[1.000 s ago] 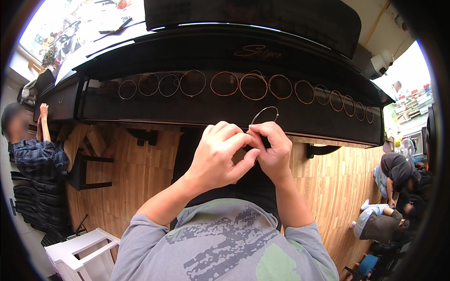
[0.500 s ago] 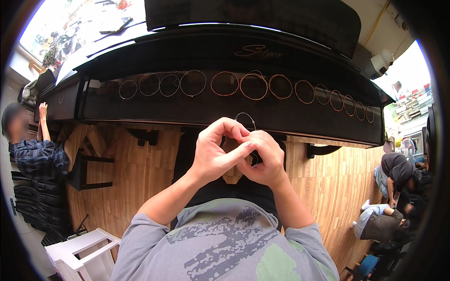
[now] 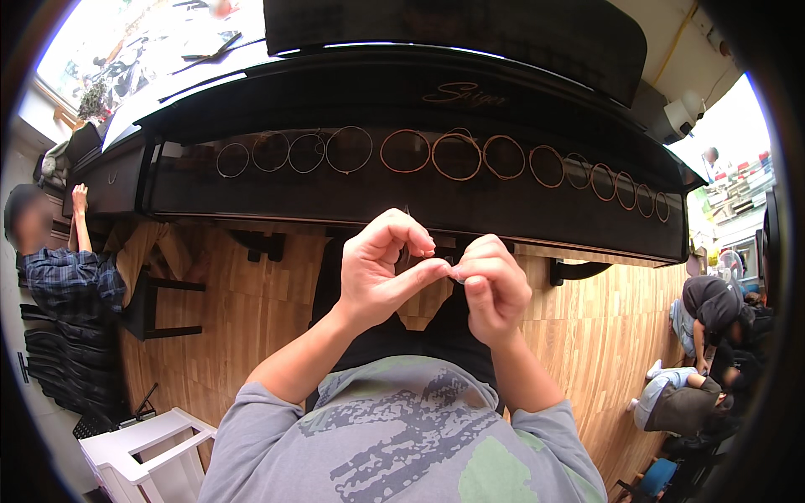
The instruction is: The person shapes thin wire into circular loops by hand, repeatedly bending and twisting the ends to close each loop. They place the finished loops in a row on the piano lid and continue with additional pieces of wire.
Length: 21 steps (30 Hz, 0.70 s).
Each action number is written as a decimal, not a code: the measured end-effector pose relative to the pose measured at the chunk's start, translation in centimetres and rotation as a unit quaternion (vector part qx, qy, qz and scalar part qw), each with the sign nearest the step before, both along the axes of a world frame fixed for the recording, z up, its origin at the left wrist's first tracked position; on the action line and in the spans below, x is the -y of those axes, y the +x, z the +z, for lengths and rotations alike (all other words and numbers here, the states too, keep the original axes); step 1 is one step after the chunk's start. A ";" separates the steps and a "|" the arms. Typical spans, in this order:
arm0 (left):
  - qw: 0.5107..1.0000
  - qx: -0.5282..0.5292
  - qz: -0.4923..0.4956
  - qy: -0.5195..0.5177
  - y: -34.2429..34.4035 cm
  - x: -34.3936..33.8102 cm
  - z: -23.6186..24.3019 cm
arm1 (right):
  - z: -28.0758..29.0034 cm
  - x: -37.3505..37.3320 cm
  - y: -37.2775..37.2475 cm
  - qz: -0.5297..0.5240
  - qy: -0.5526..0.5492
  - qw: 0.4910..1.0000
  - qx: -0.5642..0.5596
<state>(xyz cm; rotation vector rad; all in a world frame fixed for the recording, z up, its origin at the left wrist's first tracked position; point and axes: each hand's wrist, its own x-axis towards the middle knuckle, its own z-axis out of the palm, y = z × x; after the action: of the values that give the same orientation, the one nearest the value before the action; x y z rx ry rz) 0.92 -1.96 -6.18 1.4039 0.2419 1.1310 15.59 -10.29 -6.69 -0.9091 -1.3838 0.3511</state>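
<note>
Wire [image 3: 407, 209] is mostly hidden at the hands; what looks like a short dark bit of it shows just above the left knuckles, in front of the piano's near edge. The right hand [image 3: 495, 289] has its fingers bent and drawn together, the thumb upright against the bent forefinger, and seems to grasp the wire at the tips. The left hand [image 3: 377, 268] is turned with its palm inward: its forefinger arches over, a gap lies beneath it, and its thumb reaches across until its tip meets the right fingertips. Whether the left fingers grasp anything, I cannot tell.

Both wrists are lifted in front of the chest; the forearms slant inward from either side, elbows bent, out of the short sleeves of a grey patterned shirt [image 3: 394, 436].

Beyond the hands, a long black piano [image 3: 293, 197] carries a row of wire rings [image 3: 405, 172] along its front part, silvery ones at the left, coppery ones from the middle on, some overlapping. Gold script shows behind them.

Farther out, wooden floor [image 3: 251, 310] spreads on both sides. At the left, a person in a checked shirt [image 3: 71, 272] raises a hand near a dark case, beside a black stool [image 3: 168, 285]; a white wooden frame [image 3: 142, 453] stands below. At the right edge, two people [image 3: 713, 302] bend low, close together.
</note>
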 end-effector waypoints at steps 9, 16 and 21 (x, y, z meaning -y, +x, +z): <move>0.992 0.054 -0.022 -0.113 0.0 0.5 1.6 | 1.2 0.5 1.5 0.196 -0.056 0.955 -0.214; 0.998 0.021 -0.006 -0.059 -0.5 0.4 1.7 | 1.4 1.4 -0.4 0.217 -0.133 0.917 -0.307; 0.999 0.032 -0.018 0.002 -1.1 0.1 0.7 | 2.1 1.2 -1.1 0.281 -0.344 0.850 -0.284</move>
<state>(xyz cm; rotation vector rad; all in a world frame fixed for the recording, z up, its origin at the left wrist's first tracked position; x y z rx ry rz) -0.21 -2.01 -5.46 1.3679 0.1679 1.1442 14.52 -11.54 -4.59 -0.8348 -0.9241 1.5177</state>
